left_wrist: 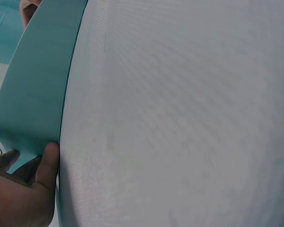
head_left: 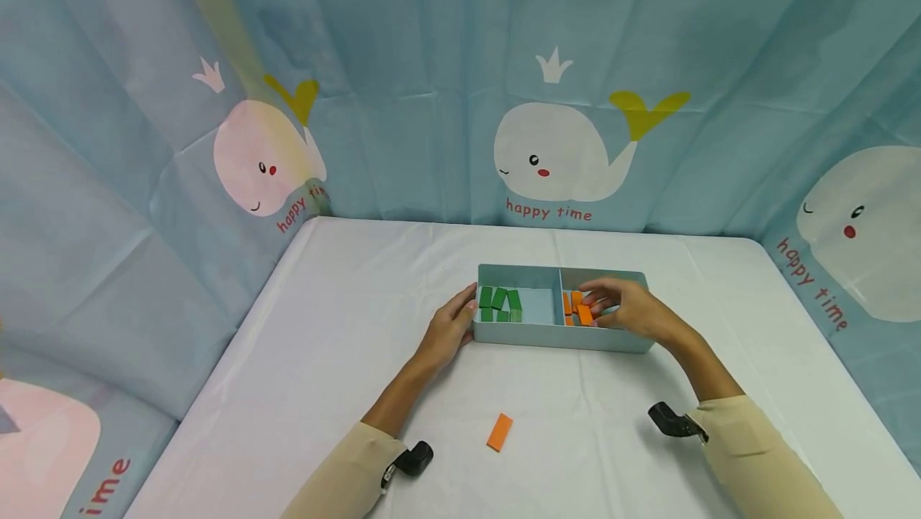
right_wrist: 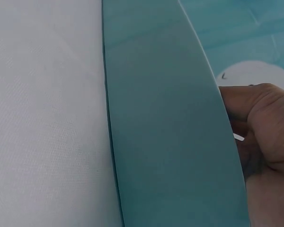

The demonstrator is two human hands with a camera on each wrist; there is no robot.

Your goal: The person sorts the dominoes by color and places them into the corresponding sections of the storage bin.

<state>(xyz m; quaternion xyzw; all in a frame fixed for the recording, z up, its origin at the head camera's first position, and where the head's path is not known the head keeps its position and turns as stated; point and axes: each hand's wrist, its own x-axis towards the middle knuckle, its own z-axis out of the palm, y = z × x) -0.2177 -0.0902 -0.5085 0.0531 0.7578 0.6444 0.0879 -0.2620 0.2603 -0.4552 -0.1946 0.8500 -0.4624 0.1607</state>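
A blue-green box [head_left: 540, 335] with two compartments sits on the white table. Several green blocks [head_left: 500, 297] lie in its left compartment, and several orange blocks [head_left: 576, 300] in the right one. My left hand [head_left: 444, 333] touches the box's left end, its fingers and thumb [left_wrist: 48, 163] spread against the end wall. Over the right compartment, my right hand [head_left: 628, 309] reaches in with bent fingers at the orange blocks. One orange block there lies tilted beside the fingertips; whether they pinch it cannot be told. The box wall [right_wrist: 173, 113] hides the fingertips in the right wrist view.
A single orange block [head_left: 500, 432] lies on the white tabletop [head_left: 345, 359] in front of the box, between the forearms. Blue curtains [head_left: 424, 151] with whale prints rise behind the table and along its sides. Dark devices [head_left: 414, 459] are worn at both sleeves.
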